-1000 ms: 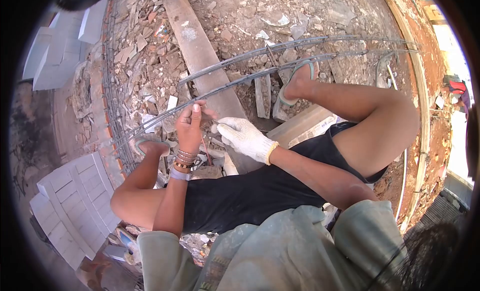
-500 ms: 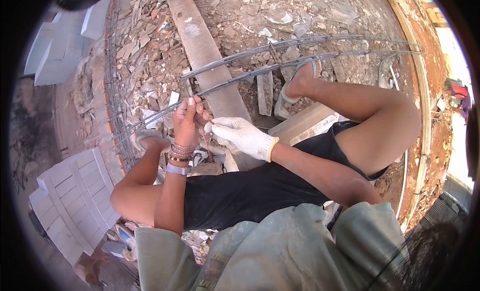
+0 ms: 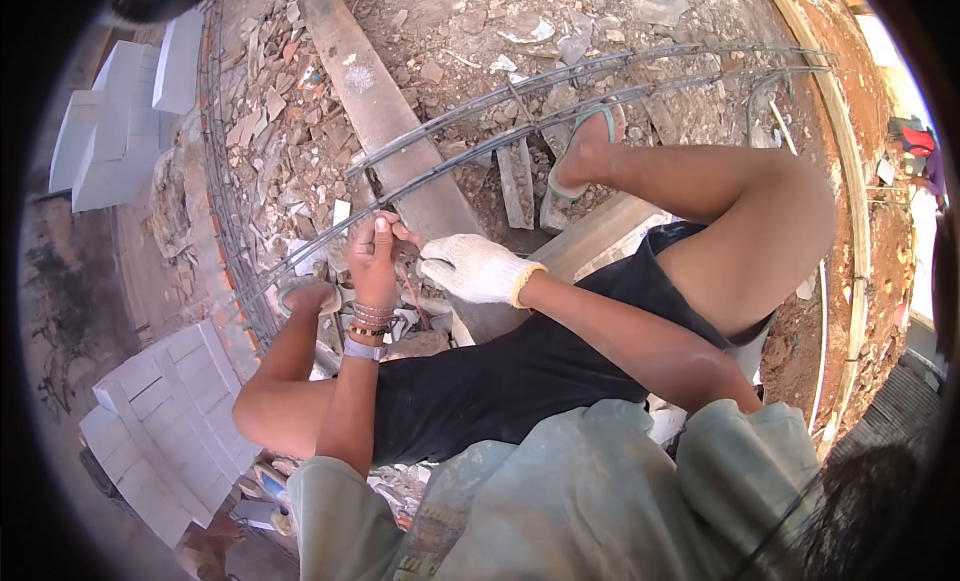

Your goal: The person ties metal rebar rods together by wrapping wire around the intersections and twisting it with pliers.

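My bare left hand [image 3: 374, 249] is closed, thumb up and fingers curled, just below the long steel rebar [image 3: 430, 166]. From beneath its fingers a thin reddish strand [image 3: 412, 292] hangs down. My right hand [image 3: 474, 268], in a white knitted glove, is closed close beside the left fingertips. A small dark line shows at its pinched fingers; I cannot tell what it holds. The rebar runs as parallel bars across a concrete beam [image 3: 385, 111], joined by a short crosspiece. Bracelets and a pale watch band circle my left wrist.
Broken brick and rubble [image 3: 280, 111] cover the ground. White blocks [image 3: 165, 431] are stacked at lower left, more blocks [image 3: 120, 131] at upper left. A rebar cage [image 3: 215, 171] runs along the left, a wooden board [image 3: 845, 171] along the right. My sandalled feet flank the beam.
My gloved hand has turned and its fingers have curled in more, slightly apart from the left fingers. The left hand has dropped a little below the rebar. The view has shifted slightly.
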The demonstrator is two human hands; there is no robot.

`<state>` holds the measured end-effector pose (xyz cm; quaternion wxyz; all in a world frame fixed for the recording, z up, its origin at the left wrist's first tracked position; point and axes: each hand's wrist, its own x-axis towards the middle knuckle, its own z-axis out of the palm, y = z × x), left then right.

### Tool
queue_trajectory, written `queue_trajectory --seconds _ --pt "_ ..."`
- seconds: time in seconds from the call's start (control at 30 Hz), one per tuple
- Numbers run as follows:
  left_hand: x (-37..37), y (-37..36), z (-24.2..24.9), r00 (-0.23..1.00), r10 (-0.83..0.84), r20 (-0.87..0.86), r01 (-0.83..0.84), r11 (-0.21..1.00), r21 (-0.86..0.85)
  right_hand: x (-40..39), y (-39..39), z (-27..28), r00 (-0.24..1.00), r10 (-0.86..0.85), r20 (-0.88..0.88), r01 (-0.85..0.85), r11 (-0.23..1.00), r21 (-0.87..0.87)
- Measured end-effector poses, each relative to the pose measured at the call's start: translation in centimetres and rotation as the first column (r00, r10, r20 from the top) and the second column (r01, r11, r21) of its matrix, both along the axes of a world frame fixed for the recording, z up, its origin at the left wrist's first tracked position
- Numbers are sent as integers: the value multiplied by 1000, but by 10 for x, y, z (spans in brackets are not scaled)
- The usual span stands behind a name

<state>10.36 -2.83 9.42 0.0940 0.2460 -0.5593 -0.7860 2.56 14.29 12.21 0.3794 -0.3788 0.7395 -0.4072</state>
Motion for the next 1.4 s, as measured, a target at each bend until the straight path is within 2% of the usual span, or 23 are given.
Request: queue_trajectory --seconds 0.07,0.1,0.2,0.23,0.27,0.3,0.37,0.47,0.53,0.57,0.6,0.63,0.67,0.73,0.83,0.9,1.03,1.13,1.2,1.23,1.27,1.33,1.4 --pt "-3 6 -1 999 -43 -10 42 996 -81 -13 6 13 986 53 159 -60 997 39" --pt "-3 10 -3 999 -43 -9 42 995 -88 -14 10 22 882 -97 461 62 994 91" --pt "-9 12 -10 979 -177 106 196 958 -211 -28 29 3 998 -6 70 5 1000 11" --pt "-11 12 -9 955 -234 182 276 928 -252 -41 40 6 989 51 136 -69 989 132" --pt "-12 11 -8 923 -286 259 356 889 -289 -51 55 0 988 125 -92 -107 979 175" --pt "-8 9 -19 895 -335 296 432 819 -378 -67 63 16 987 157 -40 -136 937 321" --pt "-9 2 -26 817 -388 426 529 798 -289 -83 85 -7 971 173 -163 -32 775 631" --pt "-15 8 -20 761 -422 493 604 739 -299 -100 108 -109 952 179 -249 49 712 701" --pt "-24 17 -15 761 -426 489 622 694 -363 -106 98 -126 1000 6 20 -17 791 611" --pt "-27 23 -14 768 -421 482 619 679 -393 -105 94 -128 972 -173 161 51 819 572" --pt "-29 28 -13 775 -414 477 615 666 -422 -103 88 -125 893 -340 295 136 828 543" --pt "-32 34 -7 780 -400 481 620 601 -505 -97 82 -106 712 -567 415 294 777 556" --pt "-37 39 -1 788 -381 483 615 531 -583 -93 78 -93 464 -725 510 424 687 591" --pt "-58 47 10 814 -343 469 576 373 -727 -96 84 -116 433 -773 464 466 632 619" --pt "-91 58 3 937 -261 233 304 281 -910 -95 96 -169 432 -796 423 543 604 584" --pt "-113 61 -4 960 -262 102 169 247 -954 -94 95 -184 638 -720 273 532 669 519" --pt "-149 61 1 970 -206 -126 -89 179 -980 -95 95 -235 791 -602 109 433 677 596" --pt "-138 77 19 952 -192 238 295 372 -880 -98 91 -196 972 -231 39 125 652 748" --pt "-120 88 5 875 -127 467 484 247 -839 -93 94 -165 950 -263 169 62 688 723" --pt "-112 92 3 818 -82 569 573 192 -796 -87 100 -157 850 -422 315 132 749 650" --pt "-107 96 1 817 -36 575 566 233 -791 -84 104 -149 705 -539 461 220 784 580" --pt "-97 100 3 802 58 594 551 314 -774 -86 105 -134 688 -480 544 191 843 503" --pt "-88 92 -30 914 -42 405 347 600 -721 -83 101 -117 714 -431 552 194 879 435"
